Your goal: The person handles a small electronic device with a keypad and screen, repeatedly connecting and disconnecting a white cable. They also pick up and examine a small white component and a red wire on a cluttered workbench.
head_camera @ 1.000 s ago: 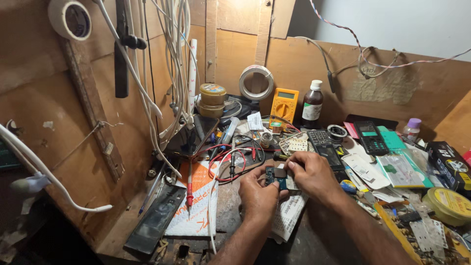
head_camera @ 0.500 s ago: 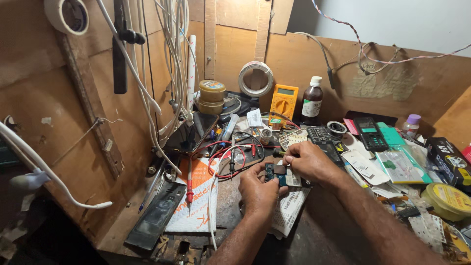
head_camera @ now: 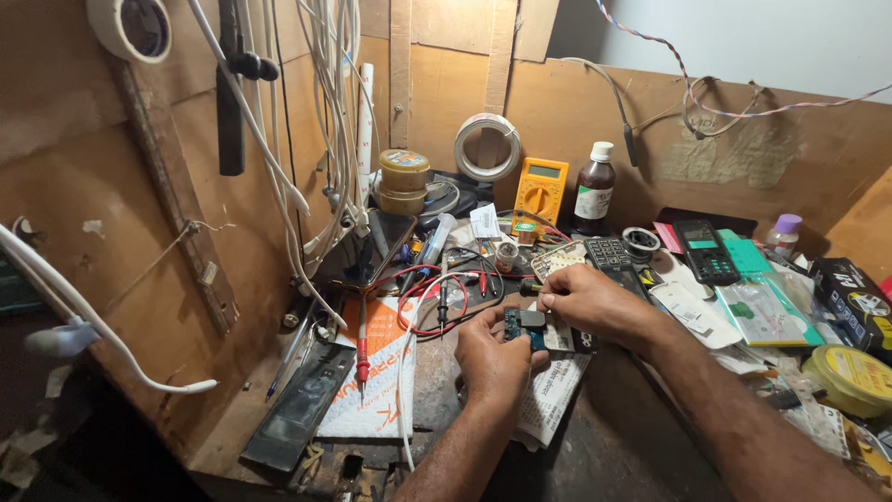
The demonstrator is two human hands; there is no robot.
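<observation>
My left hand (head_camera: 491,358) grips a small blue-green circuit board (head_camera: 514,324) from below, holding it above the worktable. My right hand (head_camera: 585,302) comes in from the right and pinches the top of a dark part (head_camera: 533,319) on that board with thumb and forefinger. Both hands meet at the centre of the cluttered bench, over a piece of printed paper (head_camera: 550,395). The board's far side is hidden by my fingers.
Red and black test leads (head_camera: 437,297) and a red probe (head_camera: 362,358) lie left of the hands. A yellow multimeter (head_camera: 541,189), brown bottle (head_camera: 595,191), tape rolls (head_camera: 402,181), a black handset (head_camera: 706,251) and a yellow tin (head_camera: 850,379) crowd the bench. White cables (head_camera: 325,121) hang at left.
The view has shifted slightly. My right hand has moved a little leftward onto the board; my left hand keeps holding it in the same spot.
</observation>
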